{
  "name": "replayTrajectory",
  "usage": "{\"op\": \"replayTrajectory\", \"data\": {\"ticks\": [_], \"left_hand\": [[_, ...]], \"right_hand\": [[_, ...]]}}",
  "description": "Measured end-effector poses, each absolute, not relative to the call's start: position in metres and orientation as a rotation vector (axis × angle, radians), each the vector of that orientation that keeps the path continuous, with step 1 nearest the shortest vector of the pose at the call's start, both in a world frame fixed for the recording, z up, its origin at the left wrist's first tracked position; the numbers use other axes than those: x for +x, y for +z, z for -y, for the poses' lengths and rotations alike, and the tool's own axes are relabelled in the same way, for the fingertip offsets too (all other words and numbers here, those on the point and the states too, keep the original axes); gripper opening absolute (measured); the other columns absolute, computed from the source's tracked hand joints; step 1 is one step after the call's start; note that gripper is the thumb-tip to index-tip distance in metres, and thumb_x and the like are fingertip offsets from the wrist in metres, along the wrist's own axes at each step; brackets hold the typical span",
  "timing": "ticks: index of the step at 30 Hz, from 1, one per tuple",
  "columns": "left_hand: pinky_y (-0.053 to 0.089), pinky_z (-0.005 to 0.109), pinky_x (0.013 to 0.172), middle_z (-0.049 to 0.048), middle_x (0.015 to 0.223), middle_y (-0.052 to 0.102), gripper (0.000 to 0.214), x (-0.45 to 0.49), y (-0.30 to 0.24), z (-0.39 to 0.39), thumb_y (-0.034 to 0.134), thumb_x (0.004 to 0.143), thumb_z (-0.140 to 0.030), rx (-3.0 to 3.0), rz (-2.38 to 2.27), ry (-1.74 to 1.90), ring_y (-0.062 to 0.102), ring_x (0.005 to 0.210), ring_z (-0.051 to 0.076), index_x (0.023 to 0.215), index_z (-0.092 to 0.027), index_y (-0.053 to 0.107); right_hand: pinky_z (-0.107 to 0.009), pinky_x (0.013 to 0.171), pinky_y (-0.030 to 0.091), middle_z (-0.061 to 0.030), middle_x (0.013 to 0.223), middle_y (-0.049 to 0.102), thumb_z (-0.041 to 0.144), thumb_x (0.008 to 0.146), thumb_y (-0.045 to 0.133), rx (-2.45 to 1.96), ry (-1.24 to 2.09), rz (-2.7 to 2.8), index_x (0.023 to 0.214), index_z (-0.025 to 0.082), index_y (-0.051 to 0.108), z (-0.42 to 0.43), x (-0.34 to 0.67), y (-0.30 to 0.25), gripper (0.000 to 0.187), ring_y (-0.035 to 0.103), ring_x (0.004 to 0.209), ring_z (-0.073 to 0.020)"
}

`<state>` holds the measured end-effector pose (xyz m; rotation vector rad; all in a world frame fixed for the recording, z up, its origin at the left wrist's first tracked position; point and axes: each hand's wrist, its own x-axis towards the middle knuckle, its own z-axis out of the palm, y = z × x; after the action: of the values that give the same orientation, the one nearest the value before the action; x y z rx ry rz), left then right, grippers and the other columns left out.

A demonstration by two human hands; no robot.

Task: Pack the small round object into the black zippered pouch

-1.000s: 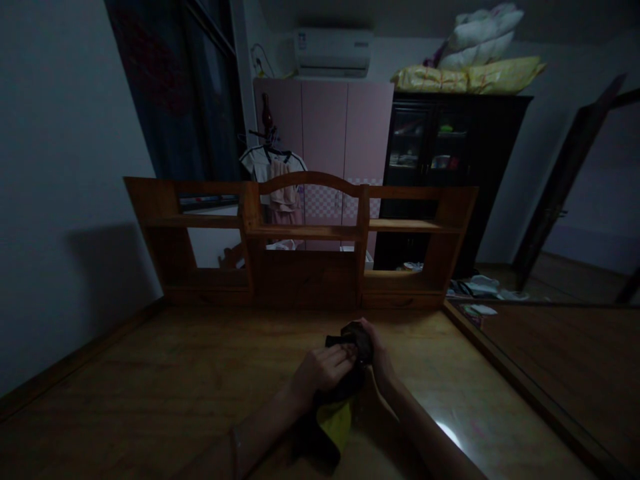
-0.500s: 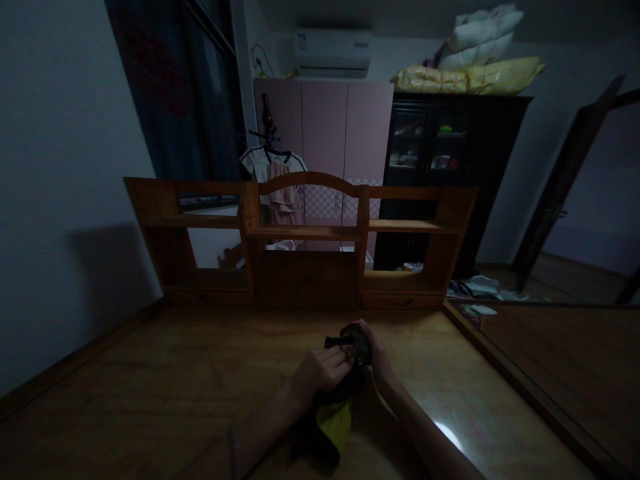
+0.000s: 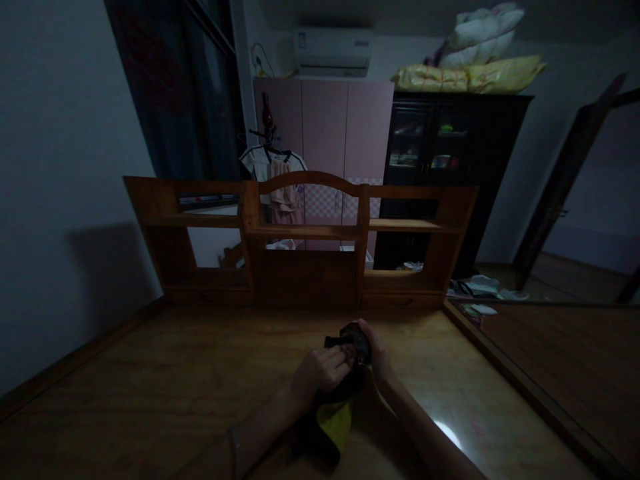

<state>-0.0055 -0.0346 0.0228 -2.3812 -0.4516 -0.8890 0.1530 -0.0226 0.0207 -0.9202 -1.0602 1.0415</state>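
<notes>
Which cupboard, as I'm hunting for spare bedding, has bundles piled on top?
The dark glass-doored cabinet on the right bears the bundles; the pink wardrobe beside it has only an air conditioner above.

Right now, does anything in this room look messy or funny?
Yes, a bit: small things lie scattered on the floor beside the dark cabinet, and puffy bedding is heaped on its top. On the desk, the left hand and right hand grip a bunched black-and-yellow cloth.

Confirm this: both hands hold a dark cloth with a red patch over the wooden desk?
No: the head view shows a yellow patch, not red, on the dark cloth. Left hand and right hand hold it over the wooden desk.
</notes>
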Motion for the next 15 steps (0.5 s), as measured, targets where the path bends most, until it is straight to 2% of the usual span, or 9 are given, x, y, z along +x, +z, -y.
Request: {"op": "replayTrajectory", "data": {"ticks": [4,9,15], "left_hand": [[0.056,0.023,0.067,0.0068,0.090,0.071,0.021,-0.005,0.023,0.036,0.042,0.091,-0.009,-2.377,0.465,-0.903,0.068,0.085,0.015,0.089,-0.014,0.063],[0.056,0.027,0.070,0.0081,0.098,0.070,0.025,-0.001,0.023,0.041,0.039,0.092,-0.011,-2.344,0.607,-0.944,0.067,0.092,0.018,0.097,-0.013,0.063],[0.050,0.032,0.090,0.0107,0.115,0.066,0.028,-0.001,0.018,0.036,0.040,0.092,-0.013,-2.401,0.712,-0.896,0.056,0.115,0.019,0.113,-0.011,0.058]], "right_hand": [[-0.036,0.077,0.051,-0.0049,0.079,0.072,0.063,0.071,0.058,-0.922,1.040,1.068,0.079,0.022,0.070,0.020,0.153,0.019,0.043,0.065,0.085,-0.0267],[-0.034,0.078,0.051,-0.0046,0.084,0.072,0.062,0.073,0.057,-0.919,0.996,1.020,0.083,0.021,0.071,0.019,0.157,0.022,0.045,0.064,0.090,-0.0257],[-0.032,0.085,0.047,-0.0071,0.098,0.070,0.060,0.082,0.048,-0.846,1.177,1.054,0.101,0.016,0.069,0.023,0.156,0.034,0.052,0.063,0.097,-0.0238]]}}
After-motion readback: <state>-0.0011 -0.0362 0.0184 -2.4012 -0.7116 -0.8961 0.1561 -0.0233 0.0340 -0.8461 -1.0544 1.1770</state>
